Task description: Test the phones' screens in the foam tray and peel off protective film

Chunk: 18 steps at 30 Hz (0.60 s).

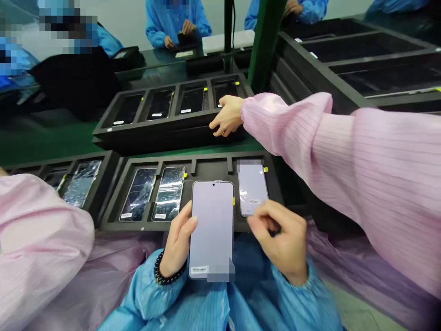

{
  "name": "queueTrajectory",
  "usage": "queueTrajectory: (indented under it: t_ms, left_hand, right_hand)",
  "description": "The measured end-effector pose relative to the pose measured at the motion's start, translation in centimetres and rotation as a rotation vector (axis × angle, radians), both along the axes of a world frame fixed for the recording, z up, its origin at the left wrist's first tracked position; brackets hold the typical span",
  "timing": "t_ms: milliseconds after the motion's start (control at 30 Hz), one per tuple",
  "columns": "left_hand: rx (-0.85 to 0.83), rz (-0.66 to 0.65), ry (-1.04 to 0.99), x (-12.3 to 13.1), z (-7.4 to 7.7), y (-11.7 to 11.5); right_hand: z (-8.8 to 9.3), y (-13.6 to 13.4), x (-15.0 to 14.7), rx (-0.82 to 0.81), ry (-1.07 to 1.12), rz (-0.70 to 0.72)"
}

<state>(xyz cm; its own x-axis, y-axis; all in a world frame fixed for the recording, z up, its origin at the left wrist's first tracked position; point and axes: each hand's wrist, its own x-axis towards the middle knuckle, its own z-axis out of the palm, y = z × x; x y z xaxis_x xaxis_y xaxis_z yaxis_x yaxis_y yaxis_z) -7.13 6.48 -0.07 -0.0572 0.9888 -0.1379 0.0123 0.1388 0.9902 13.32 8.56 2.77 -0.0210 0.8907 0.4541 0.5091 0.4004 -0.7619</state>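
My left hand (pixel 179 241), with a dark beaded bracelet on the wrist, grips a smartphone (pixel 212 225) by its left edge. The phone stands upright toward me; its screen is lit plain pale, with a small white label low down and a yellow tab on the right side. My right hand (pixel 280 234) is closed, fingers curled and slightly blurred, and I see nothing in it. It is at the lower edge of another lit phone (pixel 253 188) in the black foam tray (pixel 141 226). Two dark-screened phones, a left one (pixel 138 195) and a right one (pixel 168 193), lie in that tray's left slots.
A co-worker's pink sleeve (pixel 310 124) crosses from the right, that hand (pixel 229 115) on a second phone tray (pixel 165 124) behind. Another pink sleeve (pixel 41 220) is close on my left. Black trays (pixel 330 87) are stacked right of a green post (pixel 267 41).
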Motion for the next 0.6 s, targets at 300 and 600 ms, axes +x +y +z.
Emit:
queueTrajectory:
  t_ms: [300,600]
  left_hand:
    - [0.075,-0.041,0.057,-0.3,-0.2,-1.1]
    - [0.029,-0.018,0.061,-0.8,-0.3,-1.2]
  right_hand:
    - [-0.6,0.5,-1.4,0.004,-0.136,0.007]
    - [-0.4,0.8,-1.9,0.097,-0.255,0.044]
